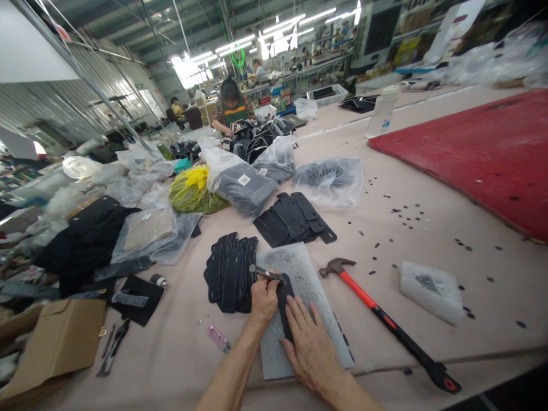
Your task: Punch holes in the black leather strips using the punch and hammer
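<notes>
My left hand [264, 298] is closed around a metal hole punch [266, 273], whose end meets the upper part of a black strip [284, 302]. Fingers stretched out, my right hand [310, 339] lies flat on that strip, pressing it to a worn grey-white board [306, 265]. Left of the board, a fanned pile of black strips [233, 274] sits close to my left hand. More black pieces [295, 220] are spread just beyond the board. A claw hammer [385, 319] with a red and black handle lies to the right of my hands.
Small black cut-out discs [411, 212] dot the table at right, near a wrapped white packet [431, 291]. A red board [479, 154] covers the far right. Pink snips [218, 338] and a cardboard box [55, 342] are at left. Bagged goods [244, 182] and another person [231, 103] are beyond.
</notes>
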{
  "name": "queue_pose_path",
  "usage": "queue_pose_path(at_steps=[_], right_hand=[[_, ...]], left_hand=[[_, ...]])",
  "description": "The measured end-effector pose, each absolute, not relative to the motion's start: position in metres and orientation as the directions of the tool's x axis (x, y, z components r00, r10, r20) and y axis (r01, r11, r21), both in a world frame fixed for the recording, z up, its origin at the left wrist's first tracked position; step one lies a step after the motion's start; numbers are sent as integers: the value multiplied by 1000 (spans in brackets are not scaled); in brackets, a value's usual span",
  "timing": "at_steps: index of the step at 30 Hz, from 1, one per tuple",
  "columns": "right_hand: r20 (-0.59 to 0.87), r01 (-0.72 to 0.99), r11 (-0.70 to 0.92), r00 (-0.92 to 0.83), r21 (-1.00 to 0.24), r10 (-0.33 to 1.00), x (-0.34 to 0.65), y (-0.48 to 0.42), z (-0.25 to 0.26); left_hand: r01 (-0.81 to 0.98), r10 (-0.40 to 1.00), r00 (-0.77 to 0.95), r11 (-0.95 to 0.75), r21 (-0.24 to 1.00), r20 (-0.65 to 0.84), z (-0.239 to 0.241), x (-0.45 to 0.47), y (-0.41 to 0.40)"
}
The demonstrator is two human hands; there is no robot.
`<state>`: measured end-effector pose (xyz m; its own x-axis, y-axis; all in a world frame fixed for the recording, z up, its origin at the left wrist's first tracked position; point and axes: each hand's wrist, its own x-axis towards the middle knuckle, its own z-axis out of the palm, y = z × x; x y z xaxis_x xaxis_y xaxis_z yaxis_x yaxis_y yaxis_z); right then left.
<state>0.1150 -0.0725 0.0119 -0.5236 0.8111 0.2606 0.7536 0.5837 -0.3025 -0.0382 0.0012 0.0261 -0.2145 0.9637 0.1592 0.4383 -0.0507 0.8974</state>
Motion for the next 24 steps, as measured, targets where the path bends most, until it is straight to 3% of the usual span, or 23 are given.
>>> queue_pose_path(at_steps=[24], right_hand=[[242, 729, 544, -488, -416, 839, 118, -68, 22]], left_hand=[[566, 964, -190, -46, 823, 185, 22, -37, 4]])
